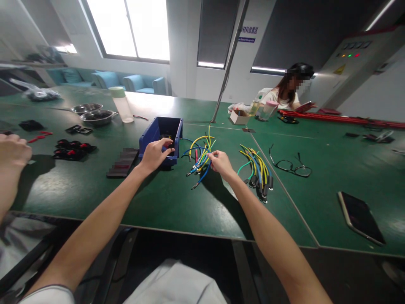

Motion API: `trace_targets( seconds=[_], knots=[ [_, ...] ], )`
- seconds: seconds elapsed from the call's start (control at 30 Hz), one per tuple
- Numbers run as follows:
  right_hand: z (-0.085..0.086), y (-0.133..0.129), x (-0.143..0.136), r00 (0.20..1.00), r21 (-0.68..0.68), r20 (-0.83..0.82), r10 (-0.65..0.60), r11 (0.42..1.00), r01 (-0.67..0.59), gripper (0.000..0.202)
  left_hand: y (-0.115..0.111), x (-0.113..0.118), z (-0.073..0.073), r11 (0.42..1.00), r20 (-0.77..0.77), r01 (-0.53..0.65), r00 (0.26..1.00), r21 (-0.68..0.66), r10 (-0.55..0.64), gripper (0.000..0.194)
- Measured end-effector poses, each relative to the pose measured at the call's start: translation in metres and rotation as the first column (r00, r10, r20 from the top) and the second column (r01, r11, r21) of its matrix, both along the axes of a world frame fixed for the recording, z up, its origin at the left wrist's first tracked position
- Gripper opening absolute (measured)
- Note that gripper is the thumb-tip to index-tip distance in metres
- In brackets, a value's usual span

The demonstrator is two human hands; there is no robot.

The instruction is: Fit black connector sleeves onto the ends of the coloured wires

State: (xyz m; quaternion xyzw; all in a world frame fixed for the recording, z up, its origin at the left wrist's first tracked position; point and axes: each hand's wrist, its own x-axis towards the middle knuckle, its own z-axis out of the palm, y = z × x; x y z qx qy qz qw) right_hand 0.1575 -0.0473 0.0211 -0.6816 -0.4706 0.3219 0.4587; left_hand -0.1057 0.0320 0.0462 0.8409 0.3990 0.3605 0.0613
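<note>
A blue plastic bin (146,137) stands on the green table. At its near right side is my left hand (156,154), fingers apart and reaching over the rim, with nothing seen in it. To the right of the bin lies a loose pile of blue, yellow and green wires (200,148) with metal end lugs. My right hand (219,162) pinches a blue wire at the pile's right edge. Farther right, a second bundle of wires (257,166) with black sleeves and ring lugs lies on the table.
Glasses (291,165) and a phone (361,217) lie to the right. Left of the bin are black parts (72,150), metal bowls (97,117) and a bottle (122,106). Another person's hand (12,158) is at far left; a person (289,90) sits across the table.
</note>
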Motion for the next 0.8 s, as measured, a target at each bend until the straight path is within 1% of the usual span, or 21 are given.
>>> trace_targets(
  seconds=[0.07, 0.17, 0.33, 0.53, 0.7, 0.8],
  knots=[
    [0.002, 0.000, 0.003, 1.000, 0.028, -0.013, -0.024, 0.999, 0.024, 0.024, -0.005, 0.002, -0.001, 0.999, 0.026, -0.020, 0.999, 0.032, 0.019, 0.029],
    [0.005, 0.001, 0.007, 0.998, 0.056, -0.042, -0.047, 0.997, 0.049, 0.024, -0.006, 0.003, -0.003, 0.996, 0.077, -0.053, 0.996, 0.070, 0.047, 0.025],
    [0.005, 0.002, 0.009, 0.996, 0.090, -0.062, -0.071, 0.993, 0.077, 0.026, -0.008, 0.005, -0.005, 0.997, 0.152, -0.029, 0.988, 0.073, 0.018, 0.024],
    [-0.002, 0.007, 0.011, 0.993, 0.116, -0.073, -0.091, 0.988, 0.099, 0.024, -0.020, 0.016, -0.006, 0.995, 0.186, 0.048, 0.980, 0.090, -0.065, 0.020],
    [-0.010, 0.014, 0.013, 0.988, 0.117, -0.107, -0.115, 0.985, 0.128, 0.019, -0.032, 0.028, -0.012, 0.997, 0.151, 0.076, 0.985, 0.016, -0.078, 0.021],
    [-0.014, 0.017, 0.013, 0.982, 0.111, -0.114, -0.152, 0.980, 0.165, 0.019, -0.038, 0.035, -0.018, 0.990, 0.126, 0.139, 0.982, 0.001, -0.138, 0.019]
  ],
)
